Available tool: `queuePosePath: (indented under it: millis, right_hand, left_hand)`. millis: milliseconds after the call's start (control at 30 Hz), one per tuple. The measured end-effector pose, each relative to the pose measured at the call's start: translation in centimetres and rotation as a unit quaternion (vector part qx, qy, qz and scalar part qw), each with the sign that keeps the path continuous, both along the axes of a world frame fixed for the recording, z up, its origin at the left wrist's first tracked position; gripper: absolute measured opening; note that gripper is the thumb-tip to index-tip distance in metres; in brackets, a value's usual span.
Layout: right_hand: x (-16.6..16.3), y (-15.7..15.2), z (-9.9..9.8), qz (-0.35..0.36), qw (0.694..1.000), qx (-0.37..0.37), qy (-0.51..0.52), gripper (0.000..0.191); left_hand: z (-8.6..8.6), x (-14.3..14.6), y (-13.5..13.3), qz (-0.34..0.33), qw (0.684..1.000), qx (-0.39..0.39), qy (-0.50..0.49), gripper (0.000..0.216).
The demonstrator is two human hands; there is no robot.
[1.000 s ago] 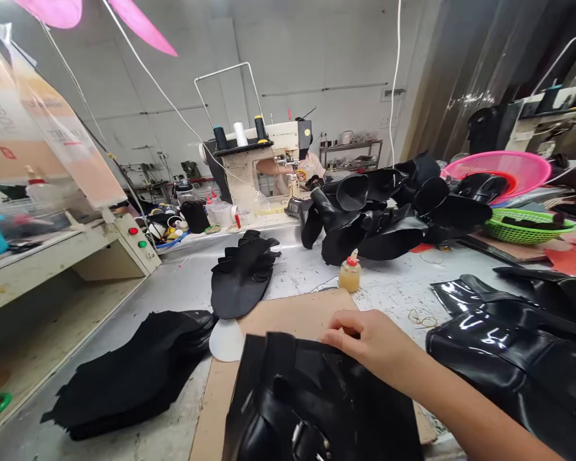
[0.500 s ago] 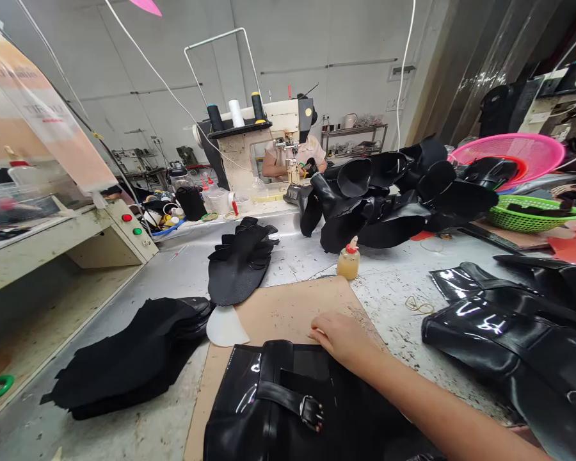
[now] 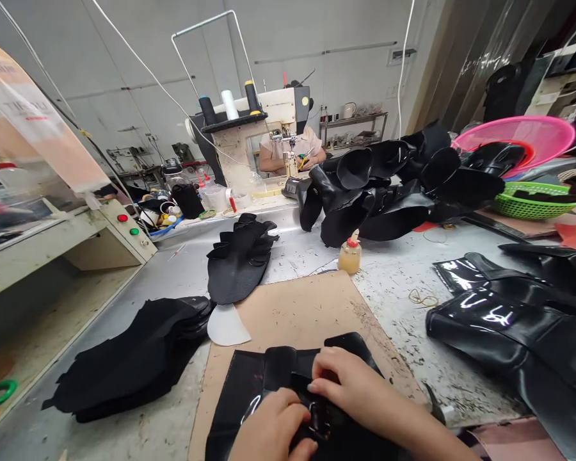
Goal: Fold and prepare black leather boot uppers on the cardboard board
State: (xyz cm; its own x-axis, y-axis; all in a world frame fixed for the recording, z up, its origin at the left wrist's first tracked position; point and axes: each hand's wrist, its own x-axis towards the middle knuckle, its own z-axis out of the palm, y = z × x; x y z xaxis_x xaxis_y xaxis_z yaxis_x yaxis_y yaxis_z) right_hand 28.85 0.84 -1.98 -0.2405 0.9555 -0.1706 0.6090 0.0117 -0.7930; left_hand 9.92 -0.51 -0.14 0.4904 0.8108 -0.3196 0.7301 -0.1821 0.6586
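A black glossy boot upper lies at the front of the tan board, with a strap and a metal buckle on it. My left hand is curled over the upper, its fingers closed at the strap beside the buckle. Just to the right, my right hand pinches the dark strap, thumb and forefinger drawn together. Both hands partly cover the strap, so its exact course is hidden. A flat black piece shows behind my right hand.
Stacked black pieces lie left of the board, and a white curved piece touches its edge. A glue bottle stands behind. More glossy uppers lie right. Beyond are piled boot shafts, a sewing machine and a seated person.
My left hand has come into view onto the upper. My right hand has drawn back toward me from the board onto the strap, and the black piece behind it now shows.
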Motion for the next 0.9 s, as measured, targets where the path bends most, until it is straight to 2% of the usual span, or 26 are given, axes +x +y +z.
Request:
queuePosePath:
  millis: [100,200,267,300,400,433,567,700,900]
  right_hand:
    - [1.6,-1.1,0.3,0.008,0.996,-0.039,0.078,0.011]
    - [2.5,-2.1,-0.1,0.006,0.98,-0.093,0.178,0.009]
    - [2.8,-2.5,-0.6,-0.003,0.97,-0.099,0.221,0.017]
    - [2.8,-2.5,-0.9,-0.01,0.968,-0.095,0.23,0.022]
    - [2.8,-2.4,-1.6,-0.023,0.971,-0.086,0.223,0.034]
    - [2.8,-2.3,-1.7,-0.023,0.972,-0.085,0.217,0.035]
    - [2.5,-2.0,-1.4,-0.003,0.976,-0.069,0.206,0.03]
    - [2.9,-2.0,-1.1,0.017,0.974,-0.088,0.209,0.03]
    - [3.9,-2.4,-1.9,0.029,0.967,-0.109,0.229,0.033]
  left_hand:
    - [-0.8,2.3,1.3,-0.109,0.987,0.056,0.101,0.033]
    - [-1.4,3.6,1.6,-0.142,0.978,0.054,0.145,0.031]
    - [-1.3,3.6,1.9,-0.119,0.986,0.046,0.107,0.035]
    - [-1.2,3.3,2.1,-0.086,0.993,0.048,0.07,0.035]
    - [-0.8,1.9,2.4,0.065,0.994,0.064,-0.053,0.03]
    - [-0.9,1.4,2.3,0.095,0.989,0.064,-0.091,0.03]
    - [-2.0,0.3,1.4,0.081,0.978,0.06,-0.185,0.033]
    - [-2.4,1.2,0.8,0.095,0.981,0.039,-0.164,0.034]
    - [-1.4,2.5,1.0,0.117,0.982,0.002,-0.148,0.034]
